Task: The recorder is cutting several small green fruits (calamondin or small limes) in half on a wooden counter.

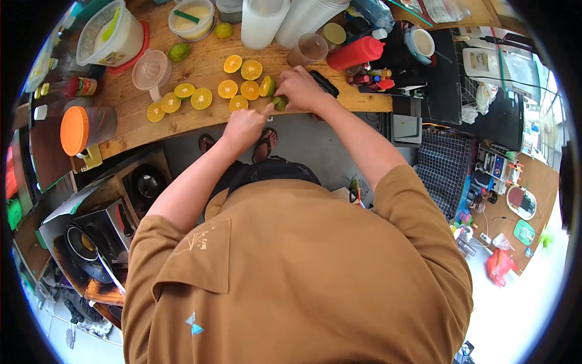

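My right hand is at the front edge of the wooden table, its fingers around a green-skinned citrus piece. Its fingertips also come up against a green-rimmed orange half standing tilted. My left hand is curled with the index finger stretched towards the green piece; whether its folded fingers hold anything is hidden. Several orange halves lie cut side up left of my right hand. Farther left is another group of cut halves, near a pale plastic citrus juicer.
Whole green citrus and a yellowish one lie farther back on the wooden table. Around them stand a lidded orange-topped jar, a tub of pale liquid, plastic cups, and a red squeeze bottle. A black object lies beside my right wrist.
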Tool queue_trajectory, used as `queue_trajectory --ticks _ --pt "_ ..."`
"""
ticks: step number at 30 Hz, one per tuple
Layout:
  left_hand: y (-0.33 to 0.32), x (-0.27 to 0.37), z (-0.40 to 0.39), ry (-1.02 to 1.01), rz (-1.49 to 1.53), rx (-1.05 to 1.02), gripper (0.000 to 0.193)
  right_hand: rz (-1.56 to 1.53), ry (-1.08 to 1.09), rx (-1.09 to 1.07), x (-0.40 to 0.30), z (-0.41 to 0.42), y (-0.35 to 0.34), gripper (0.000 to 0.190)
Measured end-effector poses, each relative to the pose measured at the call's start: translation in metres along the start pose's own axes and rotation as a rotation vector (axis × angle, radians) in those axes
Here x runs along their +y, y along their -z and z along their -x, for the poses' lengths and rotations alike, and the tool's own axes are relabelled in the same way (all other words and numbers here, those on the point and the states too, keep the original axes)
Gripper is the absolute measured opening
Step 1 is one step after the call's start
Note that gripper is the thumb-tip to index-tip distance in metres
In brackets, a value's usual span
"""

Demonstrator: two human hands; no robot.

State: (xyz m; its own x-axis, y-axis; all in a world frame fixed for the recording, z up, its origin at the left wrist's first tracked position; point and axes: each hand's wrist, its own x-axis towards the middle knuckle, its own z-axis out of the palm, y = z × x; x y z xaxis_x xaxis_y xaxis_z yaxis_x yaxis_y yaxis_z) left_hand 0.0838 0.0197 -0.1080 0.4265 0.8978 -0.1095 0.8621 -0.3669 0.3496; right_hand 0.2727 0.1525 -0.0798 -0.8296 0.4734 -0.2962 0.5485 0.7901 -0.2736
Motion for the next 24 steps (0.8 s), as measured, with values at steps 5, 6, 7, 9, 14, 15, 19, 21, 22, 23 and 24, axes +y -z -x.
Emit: queue_trajectory --ticks 5,6,7,9,14,15,19,21,22,23,24 --pt "0.004 0.003 0.007 0.011 0.033 0.010 0.058 0.006 0.003 -0.074 0.001 0.000 0.000 0.047" --pt "0.005 -0.002 0.016 0.004 0.015 0.016 0.057 0.006 0.010 -0.076 -0.001 -0.001 0.003 0.047" --pt "0.004 -0.002 0.016 0.011 0.015 0.016 0.057 0.006 -0.013 -0.098 -0.004 -0.002 0.007 0.047" --pt "0.000 0.004 0.010 0.078 0.037 -0.060 0.061 0.001 -0.033 -0.119 -0.007 -0.003 0.010 0.046" --pt "-0.016 0.005 0.010 0.063 0.030 0.024 0.061 0.025 -0.009 0.010 0.006 0.003 -0.009 0.041" --pt "-0.018 0.000 0.019 0.055 0.052 0.067 0.061 0.016 -0.012 0.069 0.006 0.005 -0.012 0.038" --pt "-0.031 -0.003 0.035 0.037 0.035 0.147 0.060 -0.032 -0.095 0.260 -0.005 0.030 -0.027 0.038" --pt "-0.033 -0.001 0.036 0.062 0.016 0.150 0.060 -0.041 -0.392 0.434 -0.021 0.046 -0.035 0.042" --pt "-0.034 -0.001 0.036 0.059 0.011 0.152 0.060 -0.090 -0.477 0.449 -0.032 0.050 -0.037 0.049" --pt "-0.034 -0.002 0.037 0.067 0.009 0.145 0.059 -0.089 -0.477 0.455 -0.038 0.048 -0.042 0.049" --pt "-0.034 -0.002 0.036 0.069 0.006 0.137 0.059 -0.173 -0.563 0.433 -0.043 0.047 -0.049 0.050"
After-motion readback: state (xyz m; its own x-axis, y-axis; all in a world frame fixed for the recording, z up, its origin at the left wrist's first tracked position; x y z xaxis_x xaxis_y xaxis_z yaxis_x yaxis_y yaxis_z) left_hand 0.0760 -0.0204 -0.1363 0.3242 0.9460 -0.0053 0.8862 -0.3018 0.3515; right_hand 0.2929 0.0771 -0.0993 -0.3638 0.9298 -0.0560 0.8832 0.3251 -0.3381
